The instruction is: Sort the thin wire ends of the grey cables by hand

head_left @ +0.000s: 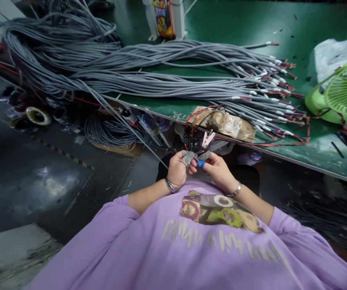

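Close to my chest, just below the bench edge, my two hands meet. My left hand (178, 171), with taped fingers and a watch on the wrist, pinches the end of a grey cable (157, 157) that runs down from the bundle. Thin coloured wires (193, 148) fan out above the fingertips. My right hand (218, 171), with a blue wrap on one finger, pinches at those same wires. Exactly which strands it grips is too small to see. A pink clip (208, 139) sits just above my hands at the bench edge.
A large bundle of grey cables (161, 86) with stripped, white-banded ends lies along the green bench (236, 20). A taped block (232, 125) stands at the front edge. On the right is a green fan (321, 104). Coiled cable (110, 133) lies below the bench.
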`<state>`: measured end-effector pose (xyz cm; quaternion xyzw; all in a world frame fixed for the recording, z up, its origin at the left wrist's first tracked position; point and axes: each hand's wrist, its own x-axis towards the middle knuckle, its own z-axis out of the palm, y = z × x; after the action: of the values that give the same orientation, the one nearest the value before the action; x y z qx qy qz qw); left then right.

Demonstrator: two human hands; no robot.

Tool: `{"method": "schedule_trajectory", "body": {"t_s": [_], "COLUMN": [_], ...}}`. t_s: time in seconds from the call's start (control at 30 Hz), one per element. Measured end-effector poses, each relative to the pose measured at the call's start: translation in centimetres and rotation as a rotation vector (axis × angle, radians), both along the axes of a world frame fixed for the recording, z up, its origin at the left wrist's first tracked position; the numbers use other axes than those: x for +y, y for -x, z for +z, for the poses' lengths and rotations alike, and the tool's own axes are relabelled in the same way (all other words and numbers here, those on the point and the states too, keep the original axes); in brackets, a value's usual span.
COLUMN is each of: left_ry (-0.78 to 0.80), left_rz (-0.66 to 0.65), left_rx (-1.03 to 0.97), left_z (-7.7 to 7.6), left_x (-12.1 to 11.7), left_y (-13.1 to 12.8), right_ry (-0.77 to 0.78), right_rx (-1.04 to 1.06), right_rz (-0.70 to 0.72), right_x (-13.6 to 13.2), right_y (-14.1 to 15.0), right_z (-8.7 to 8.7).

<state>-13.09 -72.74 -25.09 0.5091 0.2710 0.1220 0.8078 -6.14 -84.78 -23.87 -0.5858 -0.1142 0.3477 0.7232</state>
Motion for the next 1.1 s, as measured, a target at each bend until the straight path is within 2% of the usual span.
{"method": "schedule_trajectory", "body": {"t_s": [0.17,0.37,0.57,0.77,0.87,0.97,1.1], "left_ry": [-0.054,-0.091,-0.091,-0.044,-0.038,-0.038,-0.048], "left_rz": [-0.014,-0.057,-0.162,-0.101,-0.061,-0.073,-0.091], "left_rx": [-0.009,0.005,0.018,0.050,0.028,0.001,0.000], "left_z": [-0.1,-0.2,-0.4,0.0,0.1,0.0,0.0], "left_x": [0.1,0.0,-0.3,-0.3,-0.1,-0.1,-0.2], "left_y": [-0.1,0.1,0.3,0.4,0.4,0.3,0.3], "right_ry": [0.025,0.031,-0.034,-0.102,-0.103,-0.062,-0.001], "right_rx": [-0.012,0.057,0.162,0.361,0.423,0.370,0.213], "right_rz": [0.055,-0.055,-0.156,-0.329,-0.205,-0.048,-0.044], "right_x": [-0.3,-0.2,0.8,0.0,-0.9,-1.0,0.0], "right_y": [-0.1,-0.9,-0.8,-2.3,-2.4,-1.8,-1.1], "right_z": [0.0,-0.6,-0.7,-1.1,-1.1,-0.7,-0.4]}}
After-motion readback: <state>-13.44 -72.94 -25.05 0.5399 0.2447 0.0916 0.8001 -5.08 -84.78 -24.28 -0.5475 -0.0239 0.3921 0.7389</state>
